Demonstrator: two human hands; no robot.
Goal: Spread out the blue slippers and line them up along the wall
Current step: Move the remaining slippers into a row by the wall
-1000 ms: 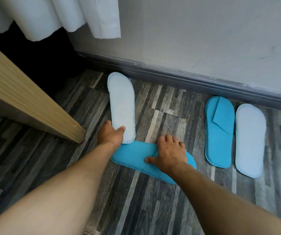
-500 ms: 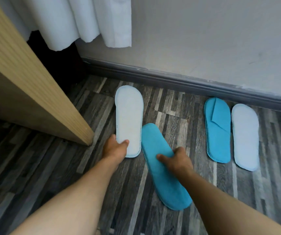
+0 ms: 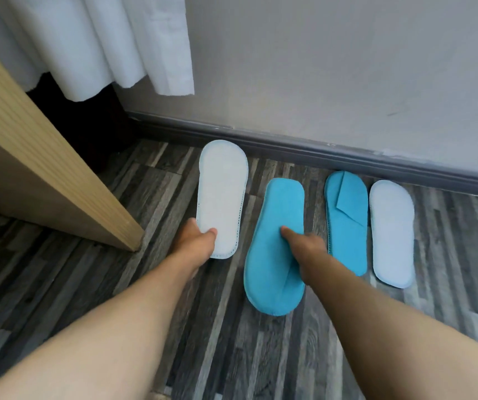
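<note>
Several flat slippers lie on the floor, toes toward the wall. At the left is a pale sole-up slipper [image 3: 221, 194]; my left hand [image 3: 195, 243] pinches its heel, thumb on top. Beside it lies a blue slipper [image 3: 278, 223], set further back from the wall; my right hand [image 3: 304, 249] rests on its middle, fingertips pressing down. To the right lie a blue slipper with a folded strap [image 3: 347, 217] and another pale sole-up slipper [image 3: 392, 232], both near the grey baseboard [image 3: 318, 153].
A light wooden panel [image 3: 38, 168] juts in from the left, its corner close to my left hand. White curtains [image 3: 96, 41] hang above a dark gap in the corner. The floor is dark striped wood planks [image 3: 232, 342].
The blue slipper under my right hand has swung from lying crosswise to pointing at the wall, and slid forward beside the pale one. My left hand has kept its hold on the pale slipper's heel.
</note>
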